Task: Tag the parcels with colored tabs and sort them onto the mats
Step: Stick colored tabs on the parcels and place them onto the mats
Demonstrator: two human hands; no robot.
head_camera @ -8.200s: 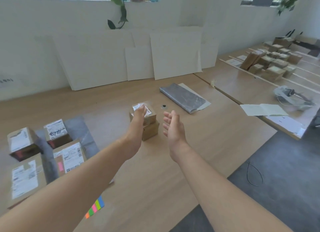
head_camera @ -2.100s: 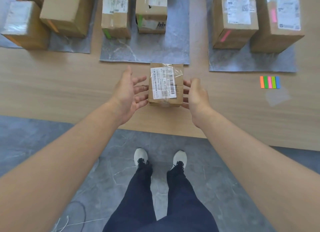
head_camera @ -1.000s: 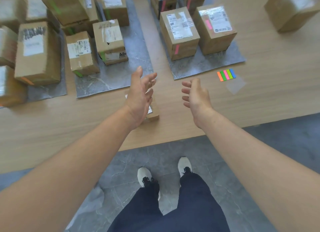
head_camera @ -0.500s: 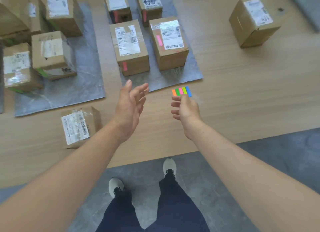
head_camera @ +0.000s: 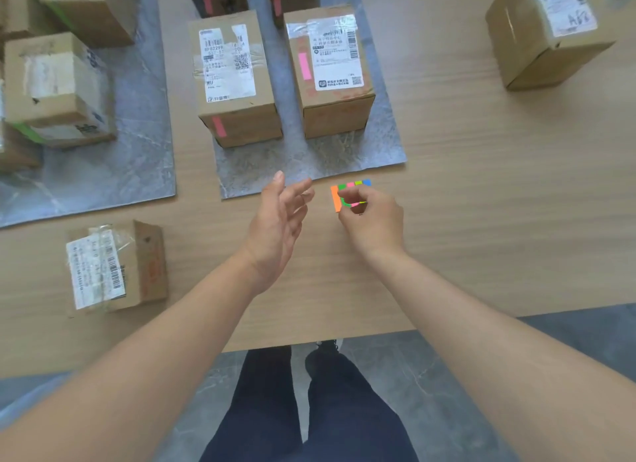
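Presently we record the colored tabs (head_camera: pixel 349 190) lying on the bench (head_camera: pixel 481 220) just before the near mat (head_camera: pixel 309 158), our right hand (head_camera: pixel 373 217) curled over them with fingertips (head_camera: pixel 345 195) pinching at the middle strips, our left hand (head_camera: pixel 278 220) hovering alongside, fingers spread and holding nothing. We judge the tabs thin, limp and tacky, best peeled singly from a free end; the untagged parcel (head_camera: pixel 115 267) at the left looks stiff, light cardboard with slick tape, best gripped by opposite sides. The bench is smooth wood grain, over grey flooring (head_camera: pixel 447 392).
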